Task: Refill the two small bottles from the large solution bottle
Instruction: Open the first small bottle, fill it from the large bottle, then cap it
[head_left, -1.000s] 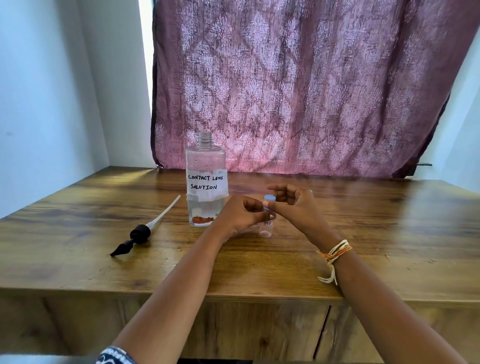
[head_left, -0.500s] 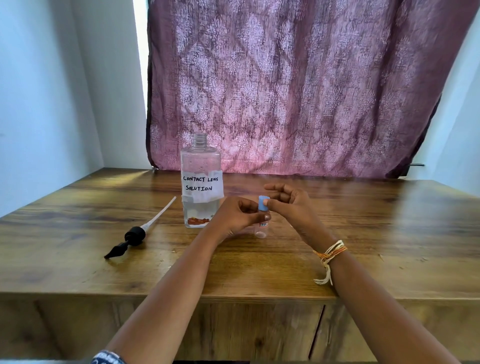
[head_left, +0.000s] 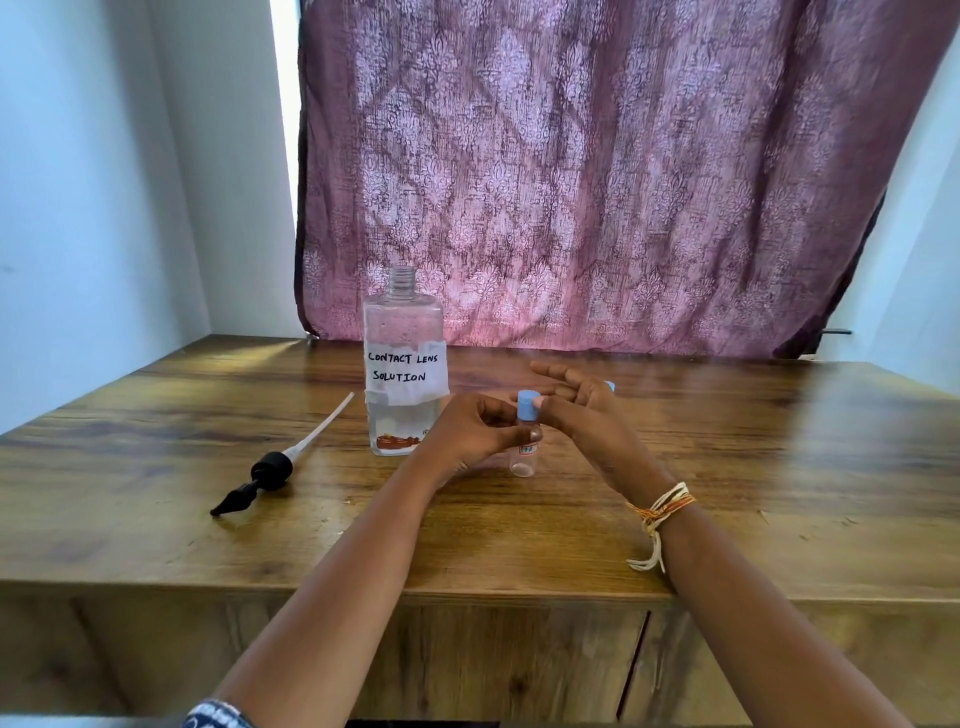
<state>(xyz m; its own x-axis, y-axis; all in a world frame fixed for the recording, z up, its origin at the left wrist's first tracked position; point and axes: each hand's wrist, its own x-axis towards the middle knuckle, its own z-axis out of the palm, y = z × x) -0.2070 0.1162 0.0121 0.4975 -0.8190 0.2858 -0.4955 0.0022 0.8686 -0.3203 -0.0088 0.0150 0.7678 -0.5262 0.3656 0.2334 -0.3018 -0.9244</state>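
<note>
The large clear bottle (head_left: 404, 364), labelled "contact lens solution", stands uncapped on the wooden table (head_left: 779, 467) with a little liquid at its bottom. In front of it to the right, a small clear bottle (head_left: 523, 457) stands on the table. My left hand (head_left: 470, 431) grips its body. My right hand (head_left: 576, 410) pinches its blue cap (head_left: 528, 404) with thumb and forefinger, the other fingers spread. A second blue cap (head_left: 610, 386) peeks out behind my right hand; the bottle under it is hidden.
A black pump head with a long white tube (head_left: 275, 467) lies on the table to the left of the large bottle. A purple patterned curtain (head_left: 597, 182) hangs behind the table. White walls stand at both sides.
My right fingers have shifted on the blue cap and spread wider. The small bottle stays where it was, still held by my left hand. The second blue cap now shows behind my right hand.
</note>
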